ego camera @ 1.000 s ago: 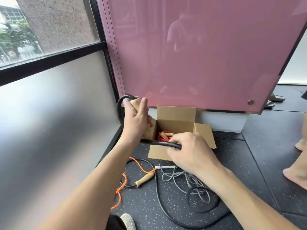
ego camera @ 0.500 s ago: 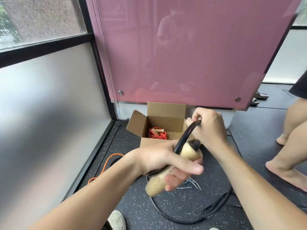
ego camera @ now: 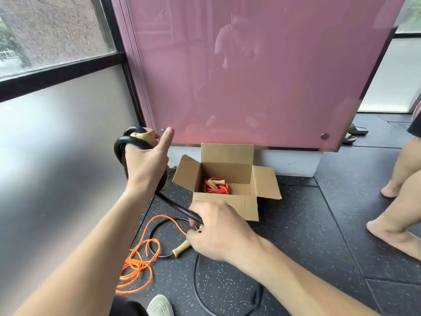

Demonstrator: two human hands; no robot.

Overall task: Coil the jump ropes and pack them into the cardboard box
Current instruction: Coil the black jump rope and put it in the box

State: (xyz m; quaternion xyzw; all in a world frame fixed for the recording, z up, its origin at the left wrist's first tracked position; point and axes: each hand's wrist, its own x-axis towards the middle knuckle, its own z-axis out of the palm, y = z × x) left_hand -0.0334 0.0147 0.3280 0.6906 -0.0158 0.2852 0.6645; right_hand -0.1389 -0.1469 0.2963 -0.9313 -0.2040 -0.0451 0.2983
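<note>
Black jump rope (ego camera: 175,206): one end, w/ its wooden handle (ego camera: 145,136), is up in the left hand (ego camera: 145,163), a couple of loops wound round that hand. A taut stretch runs down-right to the right hand (ego camera: 221,233); the rest lies slack on the floor (ego camera: 319,224), curving twd the bottom of view. Left grip: clenched on handle + loops, thumb sticking up. Right grip: clasped round the rope, just in front of the cardboard box (ego camera: 227,207).

Step, prob.: mid-coil on the black rope, few turns made, plenty of slack left. Nxt move calls for sliding the right hand along the rope, then bringing it up & over the left for another loop, turns kept even so the bundle fits the box.

Box is open, flaps out; a coiled red rope (ego camera: 216,188) w/ wooden handles is already inside. Orange rope (ego camera: 139,263) lies loose & uncoiled on the floor near-left, its loose handle (ego camera: 181,248) just beside the right hand. A thin dark cord (ego camera: 157,225) loops by it; can't tell which rope that belongs to. Risk: black slack passes nr. the orange tangle & could snag it. Another person's bare feet (ego camera: 391,231) stand at right, apart from the ropes.
</note>
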